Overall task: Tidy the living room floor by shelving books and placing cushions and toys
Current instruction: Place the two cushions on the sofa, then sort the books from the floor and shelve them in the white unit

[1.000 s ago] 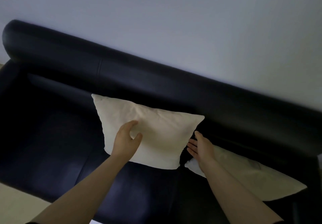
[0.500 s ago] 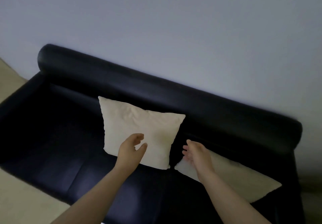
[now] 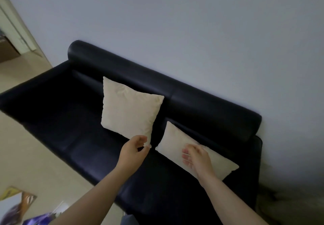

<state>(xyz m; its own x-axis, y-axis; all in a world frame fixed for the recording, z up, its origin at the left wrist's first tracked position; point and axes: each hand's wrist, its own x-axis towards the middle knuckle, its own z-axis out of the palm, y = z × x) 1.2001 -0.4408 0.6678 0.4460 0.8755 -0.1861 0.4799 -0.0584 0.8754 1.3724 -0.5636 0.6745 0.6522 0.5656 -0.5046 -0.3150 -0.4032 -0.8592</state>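
Since the square cream fabric cushion (image 3: 129,111) leans against the dark leather sofa (image 3: 210,112) mid-frame, left hand (image 3: 134,148) curls loosely beside its corner, grip unclear; right hand (image 3: 197,158) hangs half-curled, empty, over another cream cushion (image 3: 172,143)

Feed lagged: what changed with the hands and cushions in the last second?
The left hand let go of the upright square cream fabric cushion and drew back to its lower corner. The right hand pulled back over the flat-lying cream cushion. Both cushions stayed on the black leather sofa.
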